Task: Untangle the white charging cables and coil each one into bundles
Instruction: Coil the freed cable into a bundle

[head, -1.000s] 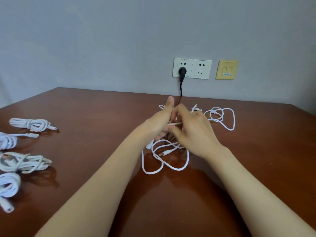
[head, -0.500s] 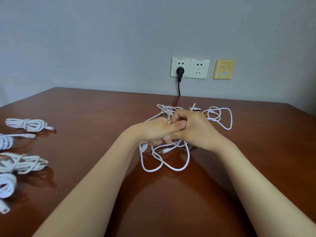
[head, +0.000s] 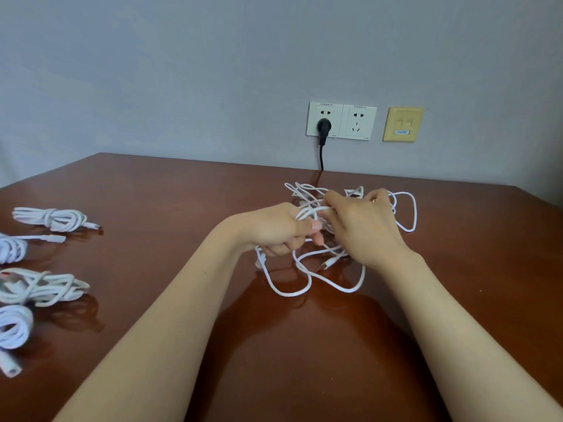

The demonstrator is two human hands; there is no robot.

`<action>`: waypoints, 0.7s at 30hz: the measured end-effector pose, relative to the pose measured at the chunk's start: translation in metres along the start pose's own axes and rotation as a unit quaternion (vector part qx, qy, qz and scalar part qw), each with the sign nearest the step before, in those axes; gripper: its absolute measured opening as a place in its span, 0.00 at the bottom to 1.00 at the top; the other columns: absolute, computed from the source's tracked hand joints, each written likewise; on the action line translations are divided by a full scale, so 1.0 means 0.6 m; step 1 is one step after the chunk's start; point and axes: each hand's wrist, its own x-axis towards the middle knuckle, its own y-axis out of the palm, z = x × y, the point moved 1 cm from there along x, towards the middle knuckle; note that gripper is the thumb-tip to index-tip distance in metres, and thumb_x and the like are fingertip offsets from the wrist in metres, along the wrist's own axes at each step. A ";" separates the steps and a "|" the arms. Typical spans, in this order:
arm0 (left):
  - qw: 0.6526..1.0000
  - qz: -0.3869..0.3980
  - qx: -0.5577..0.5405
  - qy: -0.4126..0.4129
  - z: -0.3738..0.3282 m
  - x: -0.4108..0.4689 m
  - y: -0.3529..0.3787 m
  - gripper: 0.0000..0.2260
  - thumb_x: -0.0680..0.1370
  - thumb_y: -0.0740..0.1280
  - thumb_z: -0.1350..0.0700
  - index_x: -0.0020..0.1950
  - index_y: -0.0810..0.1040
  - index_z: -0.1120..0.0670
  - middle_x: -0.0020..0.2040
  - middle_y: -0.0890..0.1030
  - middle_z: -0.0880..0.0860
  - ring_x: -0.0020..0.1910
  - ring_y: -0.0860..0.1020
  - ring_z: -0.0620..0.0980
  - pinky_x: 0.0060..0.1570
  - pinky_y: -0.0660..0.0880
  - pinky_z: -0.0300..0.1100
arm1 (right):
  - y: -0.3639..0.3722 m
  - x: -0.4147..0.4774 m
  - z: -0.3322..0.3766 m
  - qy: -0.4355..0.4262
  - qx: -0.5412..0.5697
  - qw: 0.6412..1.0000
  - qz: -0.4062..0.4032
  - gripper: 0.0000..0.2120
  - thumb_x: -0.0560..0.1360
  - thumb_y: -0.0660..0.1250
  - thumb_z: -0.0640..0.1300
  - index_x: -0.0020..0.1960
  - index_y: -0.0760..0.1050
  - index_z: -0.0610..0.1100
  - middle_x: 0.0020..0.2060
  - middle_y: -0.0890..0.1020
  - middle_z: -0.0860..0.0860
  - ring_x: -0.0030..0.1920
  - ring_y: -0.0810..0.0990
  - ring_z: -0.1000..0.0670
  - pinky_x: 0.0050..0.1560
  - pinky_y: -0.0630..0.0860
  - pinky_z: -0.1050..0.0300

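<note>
Gripping a few white strands in its curled fingers, the left hand (head: 274,229) holds part of the tangle of cables (head: 304,190) just above the table (head: 152,193). The right hand (head: 362,229) sits close against it, its fingers bent in to pinch one strand right beside the left thumb. Neither hand is open. Below and around them the rest of the tangle sprawls on the wood. Slack loops (head: 288,293) lie on the near side, more loops trail off to the right, and a plug end (head: 330,264) lies under the right wrist. If the hands draw apart with the strands crossed like this, I would expect the crossing to cinch into a tighter knot. That plug end could also snag in a loop and drag the whole heap along. At the far edge a black cord (head: 321,156) drops from the wall sockets (head: 341,120), near enough that a stray loop might catch it. Well off to the left lie four coiled bundles (head: 51,219), and a sweeping pull could disturb them.
</note>
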 end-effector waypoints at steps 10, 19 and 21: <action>0.913 -0.079 -0.389 0.097 -0.027 -0.012 -0.001 0.14 0.83 0.51 0.52 0.41 0.68 0.55 0.21 0.61 0.46 0.14 0.55 0.40 0.13 0.52 0.30 | -0.008 -0.003 -0.012 0.049 0.020 0.999 0.010 0.12 0.81 0.53 0.51 0.51 0.70 0.45 0.35 0.78 0.49 0.38 0.72 0.41 0.47 0.54 0.52; 0.937 -0.141 -0.308 0.078 -0.030 -0.007 0.006 0.12 0.83 0.54 0.52 0.46 0.71 0.56 0.22 0.64 0.45 0.15 0.56 0.40 0.17 0.52 0.30 | -0.018 -0.001 0.014 0.023 0.173 0.984 -0.039 0.14 0.81 0.53 0.45 0.46 0.72 0.39 0.29 0.76 0.42 0.34 0.73 0.35 0.38 0.55 0.55; 0.939 -0.149 -0.296 0.088 -0.030 -0.009 0.007 0.12 0.83 0.55 0.52 0.46 0.73 0.56 0.22 0.64 0.46 0.15 0.56 0.40 0.17 0.52 0.31 | -0.015 -0.002 0.019 0.026 0.183 0.982 -0.028 0.12 0.81 0.53 0.44 0.47 0.72 0.40 0.35 0.79 0.40 0.39 0.74 0.35 0.38 0.56 0.54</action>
